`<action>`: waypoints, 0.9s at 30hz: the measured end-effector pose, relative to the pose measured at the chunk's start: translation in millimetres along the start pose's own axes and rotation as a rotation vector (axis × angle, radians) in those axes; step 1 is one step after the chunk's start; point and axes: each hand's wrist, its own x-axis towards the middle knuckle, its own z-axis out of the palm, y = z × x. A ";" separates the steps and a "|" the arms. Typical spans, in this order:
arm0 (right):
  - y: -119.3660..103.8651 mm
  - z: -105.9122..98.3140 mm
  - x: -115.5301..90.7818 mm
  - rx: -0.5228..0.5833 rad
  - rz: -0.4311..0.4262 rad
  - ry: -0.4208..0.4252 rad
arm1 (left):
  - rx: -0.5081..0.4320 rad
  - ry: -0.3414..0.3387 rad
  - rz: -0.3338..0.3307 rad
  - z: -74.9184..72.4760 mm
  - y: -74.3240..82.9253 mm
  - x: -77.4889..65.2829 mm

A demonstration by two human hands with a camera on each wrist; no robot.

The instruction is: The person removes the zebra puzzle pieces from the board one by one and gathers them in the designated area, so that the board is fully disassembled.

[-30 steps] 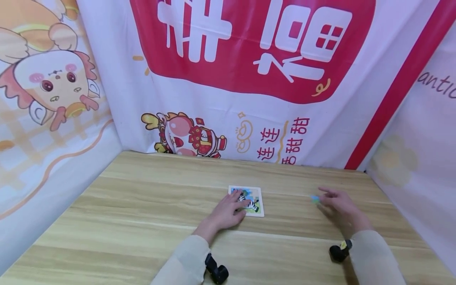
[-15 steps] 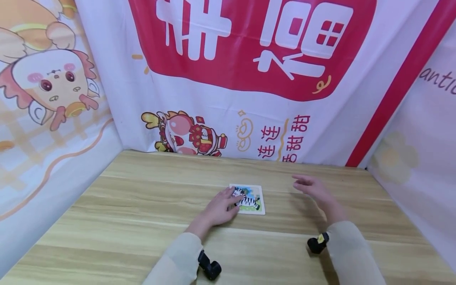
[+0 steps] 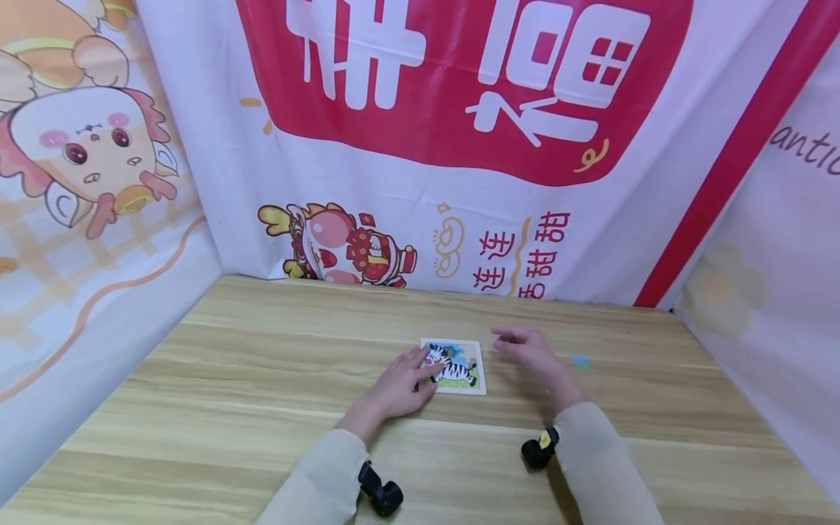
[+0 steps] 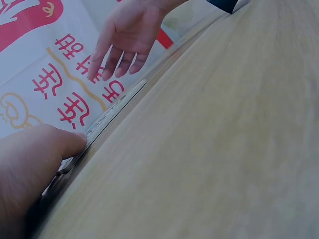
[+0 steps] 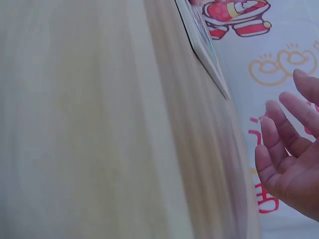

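A square zebra picture board (image 3: 459,379) with a white border lies flat on the table in the head view. My left hand (image 3: 400,386) rests over its left side, fingers stretched across the picture. In the left wrist view the thumb (image 4: 72,144) is at the board's edge. Just right of the board, my right hand (image 3: 528,350) hovers with relaxed fingers and holds nothing. Its loosely bent fingers also show in the right wrist view, apart from the board (image 5: 204,47). A small blue piece (image 3: 580,361) lies on the wood, right of the right hand.
The wooden table (image 3: 262,408) runs back to a white cloth wall (image 3: 367,175) with red print. Other printed cloths stand at the left (image 3: 105,240) and right (image 3: 774,292) sides. Black wrist cameras sit on the left sleeve (image 3: 380,492) and right sleeve (image 3: 539,452).
My right hand has moved left from the blue piece to beside the board; the piece stays on the table. My left hand has shifted slightly left, uncovering more of the zebra.
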 end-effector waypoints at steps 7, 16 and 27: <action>1.9 24.4 9.3 -0.011 0.003 0.027 | 0.008 -0.008 -0.007 -1.9 1.6 -0.9; 7.4 46.9 17.5 -0.109 0.018 0.016 | 0.020 -0.012 -0.004 -1.4 1.0 -1.0; 9.5 53.7 18.4 -0.183 -0.031 0.037 | 0.071 -0.022 0.001 -1.4 2.6 -1.1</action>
